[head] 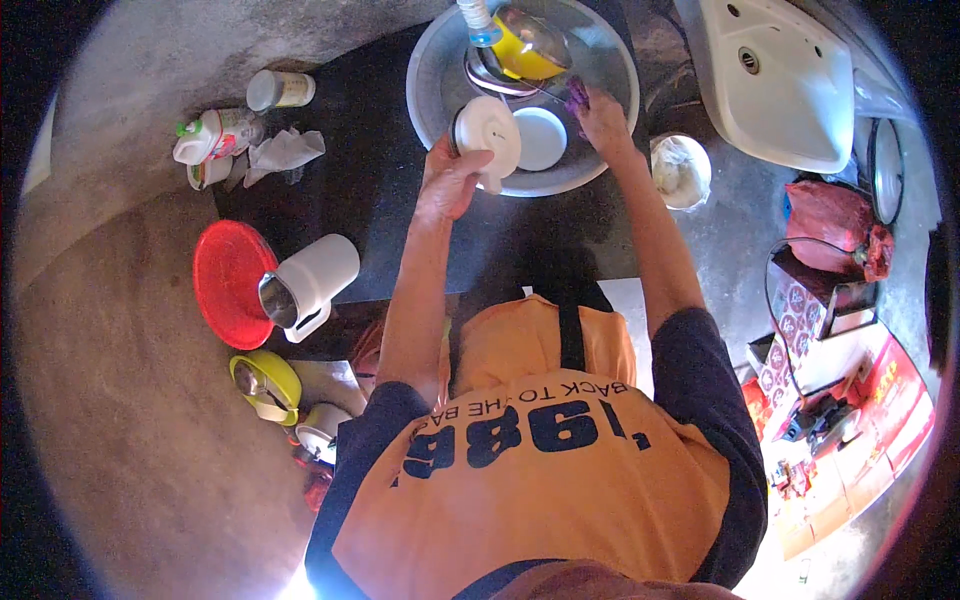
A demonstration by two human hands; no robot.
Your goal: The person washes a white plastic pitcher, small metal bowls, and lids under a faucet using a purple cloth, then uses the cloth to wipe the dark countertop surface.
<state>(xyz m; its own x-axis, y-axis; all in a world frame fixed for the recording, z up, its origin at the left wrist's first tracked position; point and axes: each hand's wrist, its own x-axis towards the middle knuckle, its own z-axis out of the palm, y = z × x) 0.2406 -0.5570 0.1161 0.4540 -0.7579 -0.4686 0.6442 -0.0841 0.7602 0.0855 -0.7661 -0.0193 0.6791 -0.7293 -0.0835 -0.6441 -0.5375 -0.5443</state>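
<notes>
My left hand [454,176] grips a white round lid [489,136] with a small tab, tilted over the near left rim of a large grey metal basin [427,112]. Inside the basin, my right hand [604,124] is closed on a purple scrubbing cloth [577,97]. Between the hands, low in the basin, lies a white round dish [541,139]. Behind it a yellow bowl [521,49] leans on other dishes, partly hidden. A clear plastic bottle or tube with a blue end [481,26] hangs over the basin's far side.
A white sink [787,82] stands at upper right, with a white bucket [680,172] beside the basin. On the left are a red basin [232,285], a white jug [319,277], a detergent bottle [206,139] and a lidded jar [281,90]. A yellow-green bowl [281,375] sits lower left.
</notes>
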